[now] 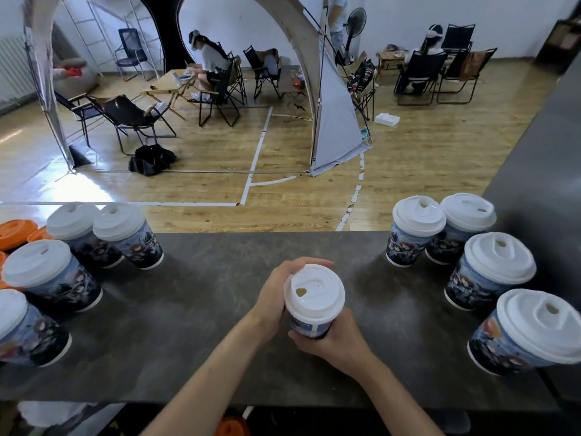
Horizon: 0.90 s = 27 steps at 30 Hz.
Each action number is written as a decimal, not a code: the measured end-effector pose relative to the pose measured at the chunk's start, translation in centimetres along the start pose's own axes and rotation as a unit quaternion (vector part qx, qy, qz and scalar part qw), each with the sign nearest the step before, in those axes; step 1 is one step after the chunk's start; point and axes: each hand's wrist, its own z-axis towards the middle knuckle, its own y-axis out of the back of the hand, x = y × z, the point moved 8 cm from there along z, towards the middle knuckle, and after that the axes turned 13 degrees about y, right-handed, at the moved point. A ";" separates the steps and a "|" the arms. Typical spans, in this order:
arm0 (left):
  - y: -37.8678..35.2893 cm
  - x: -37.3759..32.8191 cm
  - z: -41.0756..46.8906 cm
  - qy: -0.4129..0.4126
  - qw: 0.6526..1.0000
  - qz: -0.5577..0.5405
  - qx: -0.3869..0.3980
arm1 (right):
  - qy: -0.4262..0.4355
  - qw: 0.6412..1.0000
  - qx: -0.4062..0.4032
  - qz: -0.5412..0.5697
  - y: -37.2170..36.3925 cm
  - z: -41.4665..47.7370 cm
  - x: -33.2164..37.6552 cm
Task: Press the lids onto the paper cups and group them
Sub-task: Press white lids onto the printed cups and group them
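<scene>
A printed paper cup (306, 328) with a white lid (314, 292) on it stands at the middle of the dark counter (220, 309). My left hand (278, 294) wraps the cup's left and far side, fingers along the lid's rim. My right hand (330, 339) grips the cup's lower body from the right. Several lidded cups (484, 272) stand grouped at the right. Several more lidded cups (53, 275) stand at the left.
Orange lids (14, 232) lie at the far left behind the left group. The counter's far edge runs just behind the cups, with a wooden floor, folding chairs and seated people beyond. Another orange lid (232, 426) shows below the counter's near edge.
</scene>
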 end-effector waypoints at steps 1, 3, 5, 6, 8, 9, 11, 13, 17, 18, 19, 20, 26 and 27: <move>0.0 0.0 0.2 0.008 1.000 0.011 0.014 | -0.002 1.000 0.004 -0.001 -0.1 -0.1 0.0; 0.2 0.1 0.1 -0.008 1.000 0.001 0.001 | -0.009 1.000 0.009 -0.001 -0.3 -0.2 -0.1; 0.5 0.2 -0.3 -0.049 0.998 -0.022 -0.033 | -0.010 1.000 0.002 0.002 -0.4 -0.2 -0.2; 0.7 0.3 -0.7 -0.077 0.995 -0.027 -0.061 | -0.009 1.000 -0.006 0.004 -0.3 -0.1 -0.2; 1.0 0.7 -1.6 -0.132 0.982 -0.033 -0.132 | -0.009 1.000 -0.015 0.004 -0.3 0.1 -0.2; 1.0 1.0 -2.0 -0.152 0.974 -0.037 -0.162 | -0.009 1.000 -0.014 0.003 -0.3 0.2 -0.3; 0.6 1.1 -2.5 -0.161 0.967 -0.047 -0.190 | -0.012 1.000 -0.009 0.002 -0.4 0.3 -0.6; 0.9 0.8 -1.8 -0.111 0.979 -0.054 -0.164 | -0.019 1.000 -0.011 0.003 -0.2 0.2 -0.7; 0.5 0.5 -0.4 0.017 1.000 -0.006 -0.006 | -0.022 1.000 0.000 -0.007 -0.2 -0.1 -0.4; 0.6 0.6 -0.3 0.016 1.000 0.001 0.001 | -0.022 1.000 0.002 -0.007 -0.2 -0.2 -0.4; 0.7 0.6 -0.4 0.005 1.000 0.000 -0.009 | -0.022 1.000 0.003 -0.007 -0.3 -0.2 -0.4; 0.9 0.6 -0.5 -0.014 0.999 -0.010 -0.028 | -0.020 1.000 0.003 -0.006 -0.4 -0.2 -0.3; 1.0 0.9 -2.1 -0.125 0.980 -0.046 -0.150 | -0.012 1.000 -0.018 0.008 -0.5 0.2 -0.1; 1.0 0.9 -2.0 -0.119 0.981 -0.043 -0.150 | -0.012 1.000 -0.018 0.006 -0.5 0.2 -0.2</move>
